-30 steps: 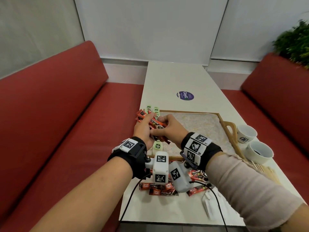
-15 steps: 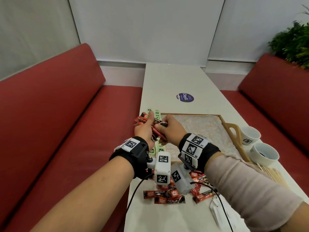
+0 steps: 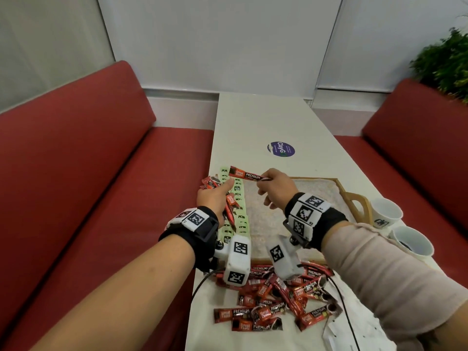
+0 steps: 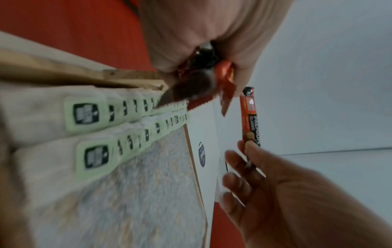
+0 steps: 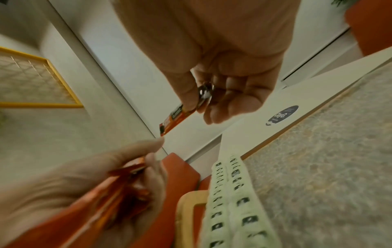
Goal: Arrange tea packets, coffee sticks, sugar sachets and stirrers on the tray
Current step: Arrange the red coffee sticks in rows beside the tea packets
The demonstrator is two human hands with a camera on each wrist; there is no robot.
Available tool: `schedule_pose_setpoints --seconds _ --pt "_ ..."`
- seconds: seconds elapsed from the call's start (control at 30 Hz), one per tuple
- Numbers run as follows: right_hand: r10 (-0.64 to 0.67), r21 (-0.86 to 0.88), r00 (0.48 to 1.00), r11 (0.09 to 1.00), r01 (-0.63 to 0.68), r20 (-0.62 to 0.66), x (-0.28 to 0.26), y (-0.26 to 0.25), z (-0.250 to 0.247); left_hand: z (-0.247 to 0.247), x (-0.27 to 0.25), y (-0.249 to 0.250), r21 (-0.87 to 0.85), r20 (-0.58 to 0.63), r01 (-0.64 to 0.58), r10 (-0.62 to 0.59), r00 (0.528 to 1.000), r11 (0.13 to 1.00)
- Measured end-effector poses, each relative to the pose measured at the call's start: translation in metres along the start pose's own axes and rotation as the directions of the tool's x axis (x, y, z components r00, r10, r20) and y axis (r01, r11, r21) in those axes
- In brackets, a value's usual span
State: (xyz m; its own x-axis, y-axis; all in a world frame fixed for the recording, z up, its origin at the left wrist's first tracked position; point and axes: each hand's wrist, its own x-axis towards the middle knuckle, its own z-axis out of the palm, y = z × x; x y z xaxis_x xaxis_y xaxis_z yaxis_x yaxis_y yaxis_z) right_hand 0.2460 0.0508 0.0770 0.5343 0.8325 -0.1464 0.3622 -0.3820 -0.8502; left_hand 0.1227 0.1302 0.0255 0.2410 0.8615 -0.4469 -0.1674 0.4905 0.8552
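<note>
My left hand (image 3: 217, 192) grips a bundle of red coffee sticks (image 3: 230, 207) over the tray's left edge, thumb raised. My right hand (image 3: 264, 181) pinches one end of a single red coffee stick (image 3: 244, 174), held level in the air just above and beyond the left hand. Two rows of green tea packets (image 3: 239, 216) lie along the left side of the wooden tray (image 3: 340, 191). In the left wrist view the single stick (image 4: 250, 120) stands apart from the bundle (image 4: 212, 83). In the right wrist view thumb and forefinger pinch the stick (image 5: 174, 117).
A loose pile of red coffee sticks (image 3: 273, 300) lies on the white table (image 3: 266, 117) near me, with white sachets (image 3: 336, 335) beside it. Two white cups (image 3: 386, 214) (image 3: 411, 243) stand right of the tray's handle. Red benches flank the table.
The hands were together on the bundle; now the right hand has drawn one stick out and lifted it up and away, and the hands have come apart.
</note>
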Motion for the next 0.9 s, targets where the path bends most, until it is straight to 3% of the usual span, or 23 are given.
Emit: schedule_pose_setpoints --seconds 0.17,0.27,0.53,0.7,0.9 --pt "-0.031 -0.102 0.996 0.994 0.039 0.086 0.035 0.013 -0.019 0.012 0.017 0.025 0.252 0.054 -0.201 0.194 0.979 0.947" --pt "-0.034 -0.110 0.990 0.993 0.049 0.134 0.058 0.013 -0.028 0.022 0.034 0.036 0.347 0.157 -0.254 0.211 0.965 0.903" --pt "-0.032 -0.011 0.973 0.999 0.036 0.227 0.108 0.020 -0.039 0.047 0.075 0.046 0.457 0.217 -0.289 0.210 0.954 0.841" --pt "-0.010 -0.068 0.991 0.998 0.019 0.133 0.135 0.032 -0.039 0.049 0.098 0.046 0.477 0.154 -0.282 0.236 0.959 0.833" --pt "0.143 -0.199 0.985 0.973 -0.122 0.096 0.167 0.058 -0.029 0.046 0.116 0.041 0.375 0.136 -0.259 0.223 0.965 0.890"
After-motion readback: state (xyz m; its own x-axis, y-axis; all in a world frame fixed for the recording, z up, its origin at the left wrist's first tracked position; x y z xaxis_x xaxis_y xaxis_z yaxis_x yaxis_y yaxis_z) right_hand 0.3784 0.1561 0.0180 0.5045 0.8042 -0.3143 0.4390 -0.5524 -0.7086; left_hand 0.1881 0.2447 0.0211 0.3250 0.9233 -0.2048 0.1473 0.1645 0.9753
